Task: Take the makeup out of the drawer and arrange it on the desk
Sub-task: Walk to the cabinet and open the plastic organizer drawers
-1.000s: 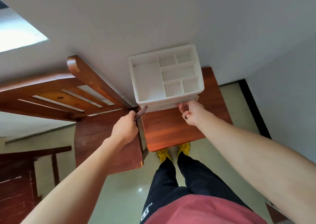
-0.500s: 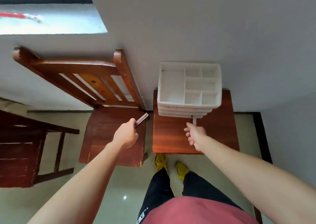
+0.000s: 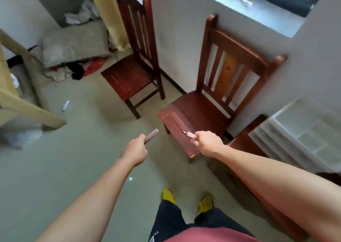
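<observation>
— Checking the head view: what sits in each grip?
— My left hand (image 3: 135,150) is curled round a flat pink case (image 3: 152,136), whose long axis runs out of the fist toward one o'clock. My right hand (image 3: 206,143) pinches a slim pink pen (image 3: 189,134), dark tip aimed at ten o'clock. The two are near each other but not touching. The case is over the floor (image 3: 73,158), and the pen is over the front corner of the nearer chair (image 3: 193,112).
— And the white organiser (image 3: 295,131)?
— At three o'clock on a low wooden stand (image 3: 245,140), well apart from both hands.
— Where's the worktop?
— I can't tell. A pale wooden frame (image 3: 27,110) stands at nine o'clock and a second chair (image 3: 129,77) at eleven, but no desk surface shows plainly. I judge both pieces are mid-carry, and my left hand is the nearer one to that frame.
— The room?
— Clutter (image 3: 73,44) is heaped at ten o'clock, and there's a window sill (image 3: 258,11) at one.
</observation>
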